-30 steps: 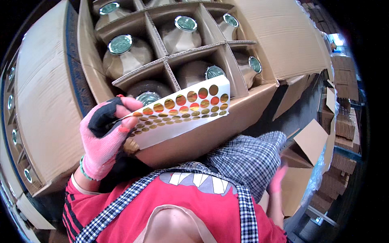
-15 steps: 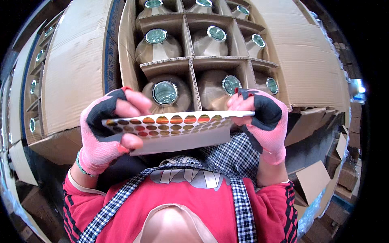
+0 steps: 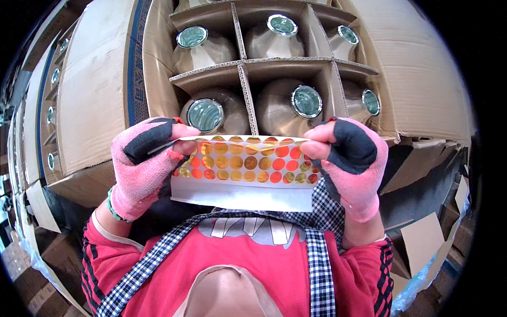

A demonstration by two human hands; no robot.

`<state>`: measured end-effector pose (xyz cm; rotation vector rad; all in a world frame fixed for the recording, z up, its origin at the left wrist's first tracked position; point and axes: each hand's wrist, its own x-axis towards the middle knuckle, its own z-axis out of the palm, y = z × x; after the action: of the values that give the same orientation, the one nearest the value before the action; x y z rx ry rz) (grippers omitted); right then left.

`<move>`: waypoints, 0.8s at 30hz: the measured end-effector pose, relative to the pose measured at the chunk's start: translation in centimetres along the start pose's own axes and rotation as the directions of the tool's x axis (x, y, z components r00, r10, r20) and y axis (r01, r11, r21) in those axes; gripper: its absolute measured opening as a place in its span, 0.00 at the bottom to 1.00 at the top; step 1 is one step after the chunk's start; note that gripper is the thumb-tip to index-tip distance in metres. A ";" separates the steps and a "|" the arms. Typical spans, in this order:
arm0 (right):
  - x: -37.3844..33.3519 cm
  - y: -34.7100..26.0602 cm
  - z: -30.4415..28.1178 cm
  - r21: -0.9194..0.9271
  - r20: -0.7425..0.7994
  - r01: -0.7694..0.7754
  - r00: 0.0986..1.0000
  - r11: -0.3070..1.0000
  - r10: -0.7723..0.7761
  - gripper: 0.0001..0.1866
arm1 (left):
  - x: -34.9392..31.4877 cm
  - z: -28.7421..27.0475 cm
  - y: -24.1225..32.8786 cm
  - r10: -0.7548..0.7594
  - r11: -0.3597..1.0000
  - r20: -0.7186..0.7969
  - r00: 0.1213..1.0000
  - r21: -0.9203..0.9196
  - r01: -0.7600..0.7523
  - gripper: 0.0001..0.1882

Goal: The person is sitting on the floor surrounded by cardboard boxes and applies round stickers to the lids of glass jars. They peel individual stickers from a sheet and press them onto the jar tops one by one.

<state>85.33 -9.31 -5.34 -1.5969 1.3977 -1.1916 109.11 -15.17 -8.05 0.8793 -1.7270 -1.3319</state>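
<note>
A white sheet of round gold stickers [image 3: 243,164] is stretched between my two hands in front of my chest. Its upper edge is folded over, and the dots shine gold and orange; the lower part is plain white. My left hand [image 3: 148,158], in a pink and black fingerless glove, pinches the sheet's upper left corner. On the opposite corner, my right hand [image 3: 351,158], gloved alike, grips with thumb and fingertips. Just beyond the sheet stand brown-gold glass vases [image 3: 277,108] with silvery rims, mouths up, each in its own cardboard compartment.
Cardboard dividers [image 3: 244,90] separate the vases inside the large open carton [image 3: 157,68]. Its flap [image 3: 417,68] spreads out to the right. More cartons [image 3: 95,90] with vases stand at the left. Cut cardboard [image 3: 422,238] and clear plastic film [image 3: 412,290] lie at the lower right.
My left hand has closed on the sheet's corner, its fingers having been looser before. The sheet is now pulled straight and tilted so its dots face up more. The view has shifted slightly.
</note>
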 end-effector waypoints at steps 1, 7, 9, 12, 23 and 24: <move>-0.1 0.0 0.1 0.033 -0.004 0.001 1.000 0.999 -0.001 0.05 | -0.1 0.0 0.2 -0.015 1.000 -0.010 1.000 -0.001 0.015 0.08; -0.2 0.5 1.1 0.298 0.037 -0.131 0.991 0.946 0.125 0.11 | 0.0 -1.7 -0.5 0.088 0.992 0.024 0.996 0.086 -0.090 0.07; -0.2 1.3 0.7 0.336 0.051 -0.051 0.998 0.941 0.036 0.09 | 0.1 -2.3 -1.3 0.212 0.970 0.099 0.972 0.098 -0.221 0.09; -0.3 1.1 1.0 0.368 -0.019 -0.076 0.996 0.927 0.089 0.09 | 1.0 -2.2 -1.3 -0.018 0.995 0.133 0.991 -0.097 0.031 0.11; -0.1 2.4 0.3 0.203 -0.034 -0.067 0.997 0.977 0.075 0.12 | 1.2 -1.9 -1.8 -0.064 0.988 0.112 0.992 -0.132 0.079 0.12; 0.1 2.3 0.2 0.190 -0.003 -0.049 0.999 0.981 0.050 0.13 | 1.2 -1.9 -1.7 -0.072 0.990 0.098 0.993 -0.110 0.083 0.12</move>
<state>84.68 -9.83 -7.54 -1.4190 1.2797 -1.2626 110.35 -17.42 -9.25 0.8375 -1.6837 -1.5299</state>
